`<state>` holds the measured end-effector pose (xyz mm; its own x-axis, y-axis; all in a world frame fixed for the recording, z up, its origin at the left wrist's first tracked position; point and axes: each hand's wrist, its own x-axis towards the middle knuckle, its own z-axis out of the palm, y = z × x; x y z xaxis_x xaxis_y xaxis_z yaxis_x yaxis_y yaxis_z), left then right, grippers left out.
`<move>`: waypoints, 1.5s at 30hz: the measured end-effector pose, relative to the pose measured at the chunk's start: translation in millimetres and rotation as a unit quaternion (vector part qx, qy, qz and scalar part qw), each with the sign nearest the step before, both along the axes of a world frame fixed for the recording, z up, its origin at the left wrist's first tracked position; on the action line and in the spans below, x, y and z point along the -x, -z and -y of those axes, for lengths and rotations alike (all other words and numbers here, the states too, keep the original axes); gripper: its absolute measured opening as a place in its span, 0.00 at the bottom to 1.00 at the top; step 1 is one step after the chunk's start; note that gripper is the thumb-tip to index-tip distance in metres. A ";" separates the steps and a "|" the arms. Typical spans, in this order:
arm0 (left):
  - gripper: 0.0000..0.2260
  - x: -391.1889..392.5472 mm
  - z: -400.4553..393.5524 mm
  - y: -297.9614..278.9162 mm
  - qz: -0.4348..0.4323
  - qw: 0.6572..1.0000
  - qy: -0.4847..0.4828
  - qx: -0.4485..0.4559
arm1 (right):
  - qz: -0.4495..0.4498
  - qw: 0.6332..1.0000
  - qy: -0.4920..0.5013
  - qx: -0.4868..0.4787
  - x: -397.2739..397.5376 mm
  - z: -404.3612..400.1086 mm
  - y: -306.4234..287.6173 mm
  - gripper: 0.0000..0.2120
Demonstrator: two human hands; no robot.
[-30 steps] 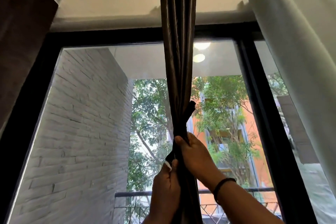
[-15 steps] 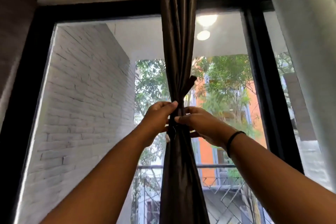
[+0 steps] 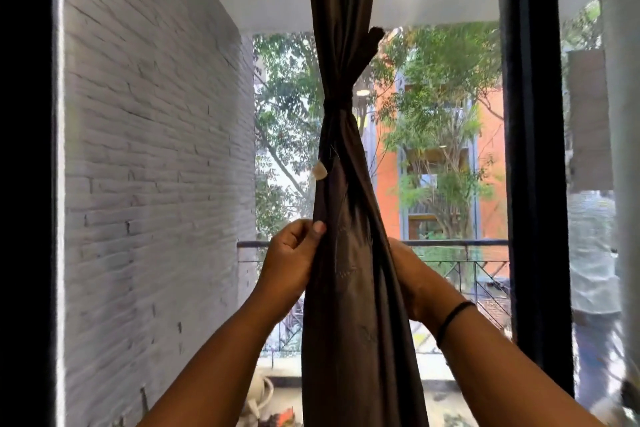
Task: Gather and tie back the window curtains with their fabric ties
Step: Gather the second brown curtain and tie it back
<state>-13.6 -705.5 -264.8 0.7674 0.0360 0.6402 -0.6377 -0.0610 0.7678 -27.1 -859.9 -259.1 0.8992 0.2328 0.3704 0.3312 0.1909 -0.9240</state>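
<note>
a dark gathered curtain (image 3: pixel 349 253) hangs mid-window, cinched by its fabric tie (image 3: pixel 337 105); below the tie, the left hand (image 3: pixel 291 263) pinches its left edge, the right hand (image 3: pixel 412 274) grips behind its right side

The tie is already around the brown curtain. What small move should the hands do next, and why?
Probably let go. The fabric tie already cinches the brown curtain tightly, while the left hand pinches its edge and the right hand is at its other side, well below the tie.
</note>
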 end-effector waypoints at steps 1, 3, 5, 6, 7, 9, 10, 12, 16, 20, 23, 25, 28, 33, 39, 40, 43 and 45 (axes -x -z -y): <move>0.12 -0.2 1.5 2.1 0.014 0.999 -0.037 -0.009 | 0.010 1.000 0.006 0.007 1.9 -1.9 5.1 0.13; 0.11 0.6 3.2 6.4 0.036 0.994 -0.097 -0.020 | 0.038 0.998 0.051 0.014 7.7 -9.1 12.6 0.14; 0.12 0.7 2.7 9.4 0.050 0.991 -0.124 -0.015 | 0.049 0.992 0.110 0.036 13.6 -15.8 16.6 0.20; 0.12 -1.7 1.6 11.0 0.048 0.990 -0.134 -0.014 | 0.043 0.990 0.126 0.035 17.6 -18.6 16.1 0.23; 0.12 -2.9 0.0 12.5 0.038 0.989 -0.142 -0.015 | 0.035 0.989 0.139 0.031 22.0 -20.8 15.2 0.26; 0.13 -5.4 -4.4 16.4 0.012 0.991 -0.135 0.015 | 0.055 0.977 0.201 0.055 30.2 -26.2 12.9 0.29; 0.13 -4.9 -6.5 18.3 -0.002 0.992 -0.119 0.048 | 0.089 0.958 0.253 0.098 33.8 -29.5 13.5 0.27; 0.13 4.6 -9.1 20.3 0.001 0.989 -0.096 0.115 | 0.168 0.889 0.376 0.198 40.9 -37.7 17.1 0.15; 0.06 38.5 -6.3 25.9 0.129 0.983 -0.070 0.106 | 0.245 0.771 0.494 0.320 45.0 -52.7 35.2 0.09; 0.04 53.4 -2.4 22.5 0.077 0.993 -0.027 0.083 | 0.293 0.844 0.437 0.107 56.4 -72.5 44.8 0.05; 0.07 51.1 -10.0 17.1 0.017 0.991 0.009 0.130 | 0.244 0.911 0.330 -0.038 61.3 -77.2 41.8 0.11; 0.08 53.1 -12.4 14.9 -0.029 0.984 0.070 0.161 | 0.196 0.922 0.334 -0.033 60.2 -73.8 37.6 0.07; 0.11 53.1 -17.2 11.4 -0.044 0.984 0.052 0.166 | 0.138 0.913 0.381 -0.047 57.0 -55.8 33.5 0.07; 0.16 59.5 -51.7 -4.4 0.011 0.982 -0.099 0.159 | 0.142 0.880 0.452 -0.048 68.5 7.3 14.0 0.07; 0.11 80.5 -58.6 -30.1 0.095 0.953 -0.273 0.087 | 0.175 0.862 0.476 0.004 78.9 57.8 -11.0 0.07; 0.12 83.0 -53.7 -28.8 0.096 0.947 -0.298 0.072 | 0.177 0.863 0.474 0.016 79.8 59.5 -9.2 0.07; 0.11 92.8 -25.8 -11.9 0.086 0.932 -0.349 0.040 | 0.172 0.872 0.453 0.063 82.8 48.7 7.8 0.08; 0.09 104.4 -0.2 8.0 0.095 0.933 -0.346 0.030 | 0.186 0.882 0.424 0.085 91.2 34.5 27.8 0.07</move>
<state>-117.9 -705.3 -272.8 0.4199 0.5215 0.7428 -0.5858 -0.4694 0.6607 -118.3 -894.3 -286.8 0.6002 -0.3844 0.7014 0.5745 -0.4028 -0.7125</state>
